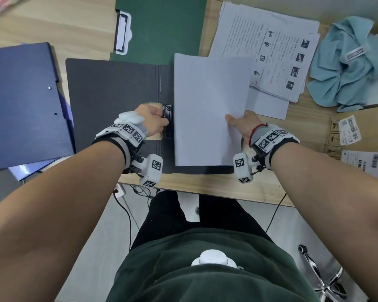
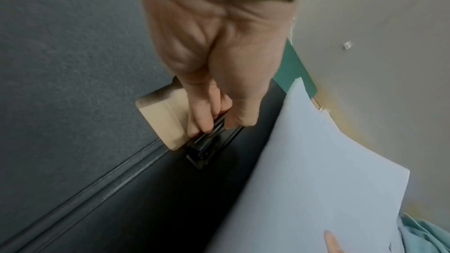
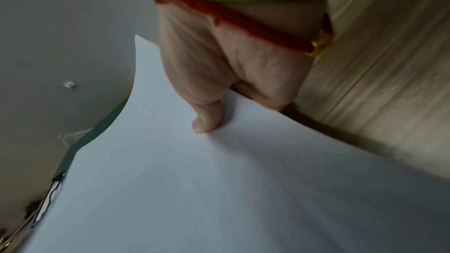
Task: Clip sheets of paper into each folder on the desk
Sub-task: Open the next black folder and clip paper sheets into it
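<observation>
A black folder lies open on the desk in front of me. My left hand pinches its black metal clip near the spine; the left wrist view shows the fingers curled on the clip lever. My right hand grips a stack of blank white sheets by its right edge, thumb on top, over the folder's right half. The sheets' left edge sits just right of the clip.
A green folder with a white clip lies behind the black one. A closed blue folder lies at the left. Printed pages sit at the back right, beside a crumpled light blue cloth. Cardboard boxes stand at the right edge.
</observation>
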Demonstrator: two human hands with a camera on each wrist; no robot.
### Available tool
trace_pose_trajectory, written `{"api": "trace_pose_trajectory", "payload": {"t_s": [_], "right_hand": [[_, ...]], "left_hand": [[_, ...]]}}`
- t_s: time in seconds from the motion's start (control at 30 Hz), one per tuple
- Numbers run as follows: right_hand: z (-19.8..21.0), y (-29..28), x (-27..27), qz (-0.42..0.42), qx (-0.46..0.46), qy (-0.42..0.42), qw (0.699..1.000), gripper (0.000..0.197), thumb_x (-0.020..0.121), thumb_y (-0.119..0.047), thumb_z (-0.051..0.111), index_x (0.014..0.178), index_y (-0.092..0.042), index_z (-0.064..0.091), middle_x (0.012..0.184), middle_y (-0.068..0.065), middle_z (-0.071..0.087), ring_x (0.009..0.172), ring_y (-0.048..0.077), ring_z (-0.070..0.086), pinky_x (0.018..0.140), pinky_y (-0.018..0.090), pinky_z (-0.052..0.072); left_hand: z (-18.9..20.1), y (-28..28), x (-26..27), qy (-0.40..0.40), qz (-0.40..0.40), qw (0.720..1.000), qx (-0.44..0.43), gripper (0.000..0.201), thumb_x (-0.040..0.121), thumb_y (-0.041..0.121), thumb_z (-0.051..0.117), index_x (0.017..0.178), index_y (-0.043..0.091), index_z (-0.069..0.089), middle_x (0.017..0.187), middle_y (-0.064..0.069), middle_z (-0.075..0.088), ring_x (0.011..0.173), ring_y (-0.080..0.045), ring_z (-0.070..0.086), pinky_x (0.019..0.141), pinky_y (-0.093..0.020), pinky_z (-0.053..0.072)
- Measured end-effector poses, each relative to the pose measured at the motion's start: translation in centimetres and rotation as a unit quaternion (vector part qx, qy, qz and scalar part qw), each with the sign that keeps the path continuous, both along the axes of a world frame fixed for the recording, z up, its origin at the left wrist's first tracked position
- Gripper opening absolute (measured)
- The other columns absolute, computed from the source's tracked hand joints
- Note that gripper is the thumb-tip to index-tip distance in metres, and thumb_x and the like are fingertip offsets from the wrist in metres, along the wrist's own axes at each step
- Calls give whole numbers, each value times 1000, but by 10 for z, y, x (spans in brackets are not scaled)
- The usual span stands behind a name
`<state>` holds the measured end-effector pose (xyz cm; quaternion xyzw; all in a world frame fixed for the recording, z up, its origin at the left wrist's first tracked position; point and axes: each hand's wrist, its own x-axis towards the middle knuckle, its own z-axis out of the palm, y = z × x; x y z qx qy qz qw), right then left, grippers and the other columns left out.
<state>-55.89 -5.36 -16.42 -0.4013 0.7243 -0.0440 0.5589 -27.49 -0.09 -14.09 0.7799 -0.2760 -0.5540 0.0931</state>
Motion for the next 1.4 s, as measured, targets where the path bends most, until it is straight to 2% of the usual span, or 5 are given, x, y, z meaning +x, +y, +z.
{"api": "trace_pose_trajectory", "payload": {"t_s": [0.63, 0.83, 1.03, 1.23, 1.4], "right_hand": [[12, -7, 19, -14, 85, -8, 996, 91, 64, -39, 88, 135, 2, 46, 126, 3, 63, 113, 21, 61, 101, 33, 47], [14, -8, 21, -2, 71, -4, 997, 87, 63, -40, 89, 131, -1, 51, 120, 7, 67, 108, 26, 65, 101, 41, 50], [3, -11, 19, 50, 74, 25, 996, 112, 42, -58, 86, 133, -3, 52, 122, 8, 65, 110, 28, 64, 99, 42, 52], [6, -15, 25, 126, 77, 99, 984, 88, 75, -47, 80, 138, 2, 43, 131, 12, 57, 119, 33, 57, 98, 40, 49], [11, -17, 18, 186, 92, 182, 961, 63, 77, -51, 77, 110, -4, 54, 86, 8, 63, 61, 20, 61, 51, 23, 46]], "left_hand": [[20, -1, -1, -7, -47, 999, 6, 5, 81, 18, 70, 84, 22, 69, 97, -9, 77, 90, -23, 75, 74, -35, 61], [-11, -4, 5, -54, -66, 996, 41, 43, 44, 54, 68, 83, 34, 71, 82, 9, 77, 79, -18, 75, 82, -41, 61], [25, -15, -17, -167, -147, 973, 57, 23, 75, 44, 73, 87, 29, 60, 84, 4, 66, 73, -20, 62, 73, -26, 53], [17, -24, -24, -207, -214, 950, 89, 26, 78, 40, 71, 84, 16, 61, 74, -1, 59, 66, -21, 55, 65, -27, 45], [20, -30, -28, -239, -251, 932, 104, 25, 81, 37, 69, 79, 20, 51, 62, 3, 43, 50, -12, 39, 49, -20, 29]]}}
